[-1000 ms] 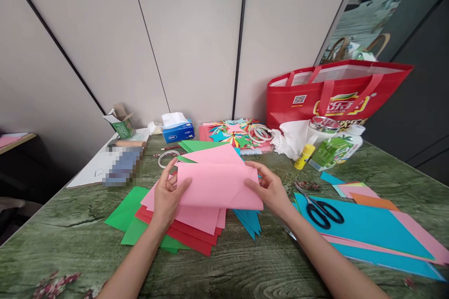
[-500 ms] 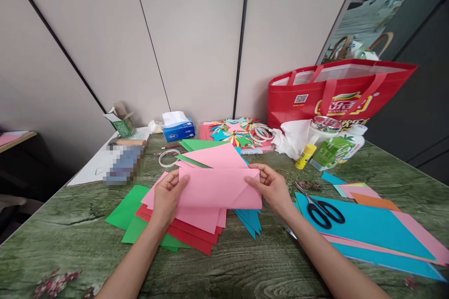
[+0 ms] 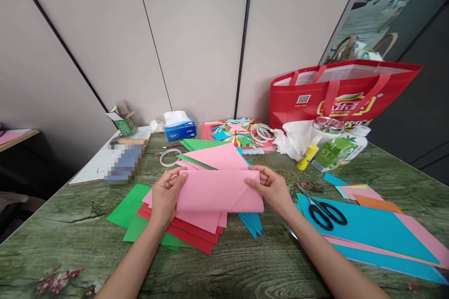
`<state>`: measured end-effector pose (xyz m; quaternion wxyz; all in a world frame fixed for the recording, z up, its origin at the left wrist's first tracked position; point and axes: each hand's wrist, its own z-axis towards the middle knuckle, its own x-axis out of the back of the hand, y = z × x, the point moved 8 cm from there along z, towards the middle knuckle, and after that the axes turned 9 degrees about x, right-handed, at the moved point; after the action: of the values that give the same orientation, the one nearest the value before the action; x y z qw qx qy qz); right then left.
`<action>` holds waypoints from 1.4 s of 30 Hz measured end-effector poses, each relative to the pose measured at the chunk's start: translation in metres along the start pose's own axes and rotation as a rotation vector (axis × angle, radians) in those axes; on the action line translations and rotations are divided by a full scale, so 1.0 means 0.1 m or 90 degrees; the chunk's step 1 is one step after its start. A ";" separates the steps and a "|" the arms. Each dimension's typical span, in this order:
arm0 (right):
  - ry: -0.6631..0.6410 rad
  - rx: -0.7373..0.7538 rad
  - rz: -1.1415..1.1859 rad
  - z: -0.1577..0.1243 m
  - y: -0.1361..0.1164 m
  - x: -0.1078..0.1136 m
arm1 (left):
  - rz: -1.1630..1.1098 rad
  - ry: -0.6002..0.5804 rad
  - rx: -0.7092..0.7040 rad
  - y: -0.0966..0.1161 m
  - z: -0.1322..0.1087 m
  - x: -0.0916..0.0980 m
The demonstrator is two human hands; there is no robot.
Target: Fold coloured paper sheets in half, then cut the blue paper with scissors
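A folded pink paper sheet [image 3: 219, 190] is held between both hands just above the table. My left hand [image 3: 165, 196] pinches its left edge with the thumb on top. My right hand [image 3: 272, 188] grips its right end, fingers curled around the upper corner. Under the sheet lies a fanned stack of pink, red and green paper [image 3: 168, 230], and blue paper triangles [image 3: 251, 223] poke out at its lower right. More pink and green triangles [image 3: 213, 154] lie just behind the held sheet.
Black-handled scissors [image 3: 324, 212] rest on large blue and pink sheets [image 3: 379, 233] at the right. Behind stand a red tote bag [image 3: 336, 96], a glue stick [image 3: 306, 157], a tissue box [image 3: 178, 128], tape rings [image 3: 261, 133], coloured paper stars [image 3: 233, 133] and a small green carton [image 3: 122, 124].
The pink sheet has been folded flatter and lowered slightly; my left thumb has shifted onto its top left corner. Both hands keep their grip.
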<state>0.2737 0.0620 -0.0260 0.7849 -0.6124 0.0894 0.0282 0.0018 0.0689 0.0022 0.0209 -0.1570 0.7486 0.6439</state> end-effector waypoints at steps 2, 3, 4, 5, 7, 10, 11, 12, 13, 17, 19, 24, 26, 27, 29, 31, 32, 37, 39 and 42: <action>-0.002 -0.007 0.004 0.00 0.01 0.00 | 0.012 0.006 -0.006 0.01 -0.01 0.01; -0.004 -0.009 0.004 0.00 0.02 -0.01 | 0.021 0.011 -0.012 0.02 -0.01 0.02; -0.005 -0.011 0.004 0.00 0.02 -0.01 | 0.032 0.015 -0.021 0.03 -0.01 0.02; -0.006 -0.012 0.004 0.00 0.02 -0.01 | 0.044 0.018 -0.031 0.04 -0.02 0.03; -0.007 -0.015 0.004 0.00 0.02 -0.02 | 0.070 0.015 -0.058 0.06 -0.02 0.03; -0.005 -0.016 0.004 0.00 0.01 -0.02 | 0.106 0.014 -0.098 0.08 -0.03 0.03; -0.005 -0.017 0.004 0.00 0.02 -0.02 | 0.114 0.018 -0.106 0.09 -0.03 0.03; -0.007 -0.019 0.004 0.00 0.02 -0.02 | 0.121 0.024 -0.111 0.09 -0.04 0.04; -0.008 -0.021 0.005 -0.01 0.02 -0.01 | 0.128 0.029 -0.115 0.09 -0.04 0.04; -0.014 -0.028 0.006 -0.01 0.05 -0.01 | 0.173 0.037 -0.142 0.14 -0.07 0.03; -0.013 -0.029 0.003 -0.01 0.05 -0.01 | 0.199 0.044 -0.160 0.17 -0.09 0.03; -0.012 -0.033 0.007 -0.01 0.05 -0.01 | 0.235 0.055 -0.171 0.20 -0.10 0.02; -0.011 -0.034 0.010 -0.01 0.06 -0.01 | 0.244 0.058 -0.167 0.20 -0.11 0.02; -0.011 -0.035 0.012 -0.01 0.06 -0.01 | 0.246 0.061 -0.167 0.21 -0.11 0.01; -0.012 -0.036 0.012 -0.01 0.06 -0.01 | 0.248 0.065 -0.168 0.22 -0.12 0.01; -0.012 -0.035 0.010 -0.01 0.07 0.00 | 0.244 0.065 -0.167 0.23 -0.12 0.00; -0.011 -0.035 0.008 -0.01 0.07 0.00 | 0.241 0.064 -0.165 0.23 -0.12 0.00; -0.013 -0.031 -0.001 -0.01 0.06 0.00 | 0.230 0.065 -0.159 0.23 -0.13 0.00; -0.012 -0.027 -0.007 -0.01 0.05 0.00 | 0.229 0.066 -0.163 0.23 -0.13 0.00; -0.007 -0.024 -0.013 -0.01 0.03 0.00 | 0.220 0.059 -0.162 0.22 -0.12 0.01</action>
<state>0.2727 0.0619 -0.0293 0.7739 -0.6280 0.0785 0.0253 -0.0026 0.0595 0.0247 -0.1446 -0.0572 0.6771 0.7193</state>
